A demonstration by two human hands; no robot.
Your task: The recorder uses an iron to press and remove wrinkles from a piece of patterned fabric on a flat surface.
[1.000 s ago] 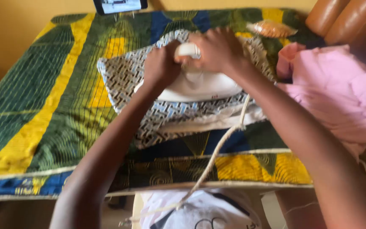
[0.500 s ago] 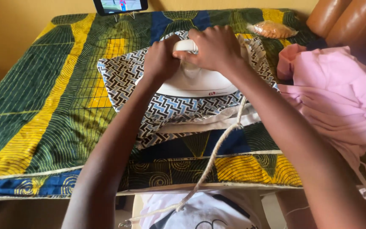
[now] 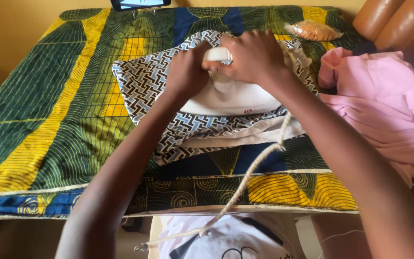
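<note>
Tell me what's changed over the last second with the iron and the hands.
Little has changed. Both hands, left and right, keep gripping the white iron on the zigzag-patterned cloth; iron and hands have edged slightly right. Nothing was let go or picked up. The cord, pink garment and green-yellow table cover lie as before.

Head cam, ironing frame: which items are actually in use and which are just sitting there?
In use:
- white plastic iron, gripped by left hand and right hand
- zigzag-patterned blue, brown and white fabric under it
- pale braided cord
- green, yellow and blue printed table cloth

Lying about:
- crumpled pink garment
- clear bag of orange-brown contents
- propped phone
</note>
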